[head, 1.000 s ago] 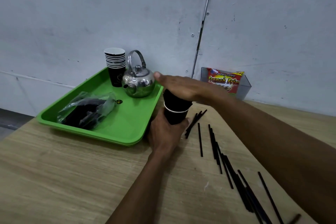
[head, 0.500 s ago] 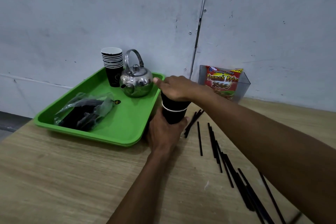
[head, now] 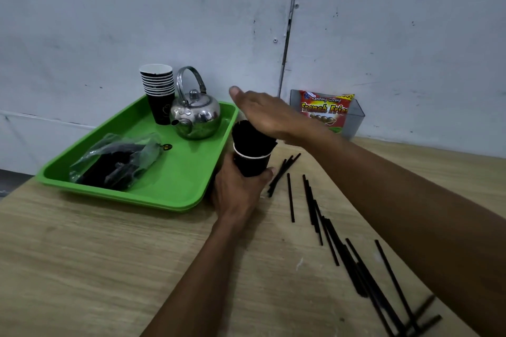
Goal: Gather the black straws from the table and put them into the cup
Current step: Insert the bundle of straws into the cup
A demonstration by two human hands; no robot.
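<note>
A black paper cup (head: 253,164) with a white rim stands on the wooden table, packed with a bundle of black straws (head: 250,138) that stick up out of it. My left hand (head: 236,190) grips the cup's lower part from the near side. My right hand (head: 267,115) lies flat, palm down, over the straw tops, fingers stretched out and holding nothing. Several loose black straws (head: 312,204) lie scattered on the table to the right of the cup, running toward the near right corner under my right forearm.
A green tray (head: 175,186) sits left of the cup, holding a stack of paper cups (head: 158,93), a steel kettle (head: 195,115) and a plastic bag of black items (head: 117,161). A clear box with a french-fries packet (head: 327,111) stands against the wall.
My right hand, pressed on the straw tops half a second ago, has lifted slightly and flattened, so more of the straw bundle shows. My left hand keeps its hold on the cup.
</note>
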